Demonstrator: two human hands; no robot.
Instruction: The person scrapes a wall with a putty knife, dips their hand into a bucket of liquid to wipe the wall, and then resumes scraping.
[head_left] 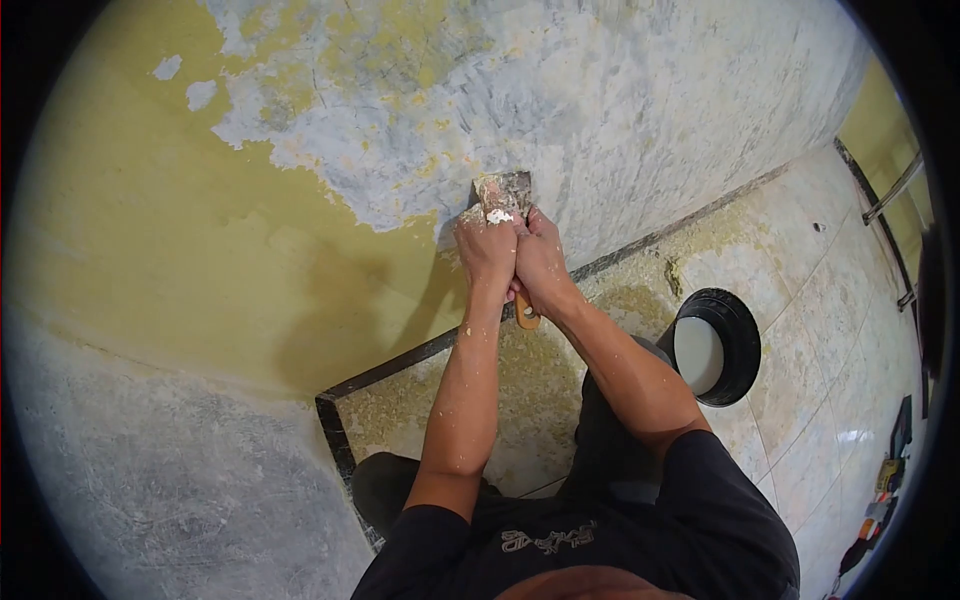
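Observation:
Both of my hands are closed together on a paint scraper (505, 190), whose wide blade is against the wall and speckled with paint flakes. My left hand (487, 250) lies over the near side of the tool, and my right hand (541, 255) wraps it from the other side. The end of the wooden handle (526, 312) sticks out below my wrists. Yellow paint (200, 270) covers the wall to the left of the blade. Above and to the right, the wall (640, 130) is stripped to patchy grey-white. Flakes cling to my hands and forearms.
A black bucket (742, 345) holding whitish liquid stands on the tiled floor to my right. Paint scrapings (500, 400) cover the floor along the dark baseboard (390, 365). Several tools (885, 480) lie at the far right, near a metal rail (893, 188).

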